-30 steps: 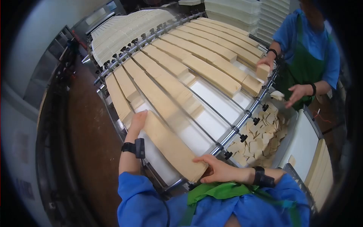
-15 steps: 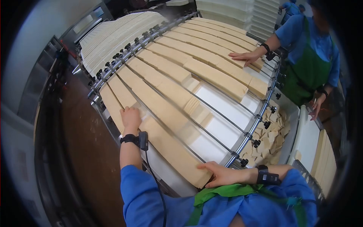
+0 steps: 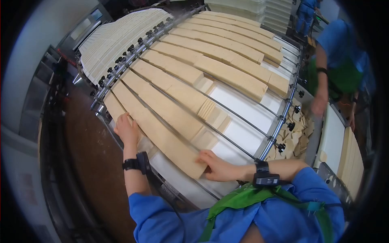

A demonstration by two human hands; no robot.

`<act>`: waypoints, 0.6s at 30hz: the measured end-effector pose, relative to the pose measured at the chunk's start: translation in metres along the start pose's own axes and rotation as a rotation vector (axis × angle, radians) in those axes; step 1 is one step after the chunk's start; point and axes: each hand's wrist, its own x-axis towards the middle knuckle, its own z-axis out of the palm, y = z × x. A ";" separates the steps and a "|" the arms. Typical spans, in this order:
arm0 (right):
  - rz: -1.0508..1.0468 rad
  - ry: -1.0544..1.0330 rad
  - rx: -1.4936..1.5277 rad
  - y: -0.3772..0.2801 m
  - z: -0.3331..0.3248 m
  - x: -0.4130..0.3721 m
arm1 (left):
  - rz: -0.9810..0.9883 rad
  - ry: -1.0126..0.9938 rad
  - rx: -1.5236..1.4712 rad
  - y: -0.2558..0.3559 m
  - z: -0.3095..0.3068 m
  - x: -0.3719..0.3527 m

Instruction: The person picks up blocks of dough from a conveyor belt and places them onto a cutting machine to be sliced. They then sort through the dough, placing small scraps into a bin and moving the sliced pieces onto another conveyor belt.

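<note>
Long beige slabs lie in rows between thin metal rods on a white belt (image 3: 247, 135). At the near left, my left hand (image 3: 127, 130) touches the edge of a long slab (image 3: 162, 139), its fingers bent at the gap beside a narrower slab (image 3: 113, 106). My right hand (image 3: 219, 165) holds the near end of the same long slab, thumb and fingers around its corner. A small stack of thin slices (image 3: 207, 110) sits between two rods, past my right hand.
A chrome bar with black knobs (image 3: 277, 128) runs along the right side, another along the back left. Beyond the right bar are broken beige pieces (image 3: 298, 135) in a bin. A co-worker (image 3: 338, 60) leans at the right; another person (image 3: 306, 16) stands farther back.
The slab under my hands has moved left and away from me, with both hands. The co-worker's hand has left the slabs and dropped toward the bin side.
</note>
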 end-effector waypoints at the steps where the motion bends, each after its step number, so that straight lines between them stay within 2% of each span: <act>1: -0.014 0.017 -0.087 0.003 0.003 0.002 | 0.010 -0.001 -0.031 0.002 -0.005 -0.007; 3: -0.042 0.051 -0.267 0.007 0.004 0.003 | 0.062 -0.008 -0.126 0.011 -0.018 -0.024; 5: -0.366 0.061 -0.573 0.009 0.000 0.002 | 0.146 -0.025 -0.255 0.026 -0.032 -0.050; 7: -0.603 0.063 -0.807 0.013 -0.008 0.000 | 0.230 -0.202 -0.415 0.051 -0.053 -0.082; 9: -0.749 0.056 -0.953 0.017 -0.014 0.002 | 0.345 -0.473 -0.389 0.085 -0.077 -0.112; 12: -0.875 0.073 -0.852 0.023 -0.013 0.005 | 0.455 -0.673 -0.421 0.126 -0.094 -0.150; 16: -0.646 0.186 -0.687 0.035 -0.015 -0.009 | 0.445 -0.678 -0.172 0.143 -0.068 -0.186; 18: -0.456 0.317 -0.539 0.023 -0.031 -0.031 | 0.483 -0.537 0.153 0.133 -0.033 -0.196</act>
